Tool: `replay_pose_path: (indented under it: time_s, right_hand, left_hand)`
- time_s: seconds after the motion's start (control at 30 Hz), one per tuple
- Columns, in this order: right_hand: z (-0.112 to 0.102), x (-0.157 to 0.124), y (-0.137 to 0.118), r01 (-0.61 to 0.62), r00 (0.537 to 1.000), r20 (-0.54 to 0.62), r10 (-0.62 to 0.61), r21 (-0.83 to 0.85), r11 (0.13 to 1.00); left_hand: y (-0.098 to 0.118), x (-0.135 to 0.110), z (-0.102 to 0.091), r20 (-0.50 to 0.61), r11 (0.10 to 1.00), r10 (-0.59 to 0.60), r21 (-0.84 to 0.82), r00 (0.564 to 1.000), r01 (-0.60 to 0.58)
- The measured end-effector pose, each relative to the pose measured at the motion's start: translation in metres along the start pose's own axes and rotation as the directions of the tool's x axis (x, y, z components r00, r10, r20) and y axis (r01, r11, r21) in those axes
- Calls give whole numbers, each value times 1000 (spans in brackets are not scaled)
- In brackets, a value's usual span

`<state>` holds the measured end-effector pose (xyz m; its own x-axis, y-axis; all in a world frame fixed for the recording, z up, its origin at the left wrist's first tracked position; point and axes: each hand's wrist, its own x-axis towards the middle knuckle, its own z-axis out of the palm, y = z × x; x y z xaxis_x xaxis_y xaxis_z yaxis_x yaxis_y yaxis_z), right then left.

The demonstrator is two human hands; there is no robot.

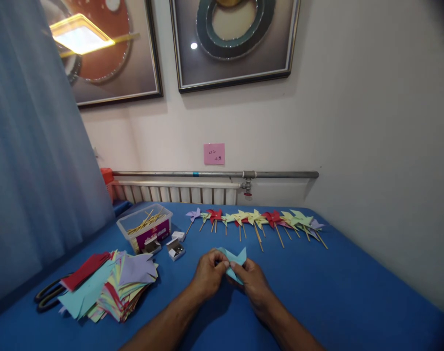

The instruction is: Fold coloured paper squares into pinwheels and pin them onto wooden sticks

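Observation:
Both my hands hold a light blue paper pinwheel (240, 257) above the blue table, its corners partly folded in. My left hand (210, 270) pinches its left side, with the thumb near the middle. From the right, my right hand (254, 282) grips it with the thumb pressed on the paper. The fingers hide the centre, so whether a pin is there cannot be made out. Beyond my hands lies a row of finished pinwheels (269, 219) on sticks, in red, yellow, green and purple.
At left, a pile of cut coloured paper (134, 270) partly covers black-handled scissors (48, 295). Behind it stands a clear plastic tub (171, 222) of wooden sticks (147, 222). Near the tub are an open small box (176, 249) of pins and a white box (178, 236). A radiator (189, 194) runs along the wall.

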<state>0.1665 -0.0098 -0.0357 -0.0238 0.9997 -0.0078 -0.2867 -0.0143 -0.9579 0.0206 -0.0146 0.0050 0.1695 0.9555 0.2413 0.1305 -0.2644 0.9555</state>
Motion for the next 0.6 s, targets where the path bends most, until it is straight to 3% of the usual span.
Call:
replay_pose_path:
  time_s: [0.3,0.6]
  right_hand:
    - [-1,-2,-4,3,1000,3,-3,-50,999]
    - [0,0,-4,30,999,-20,-30,-23,999]
  left_hand:
    - [0,-2,3,9,996,-93,10,996,93]
    - [8,-5,3,16,997,-74,17,997,73]
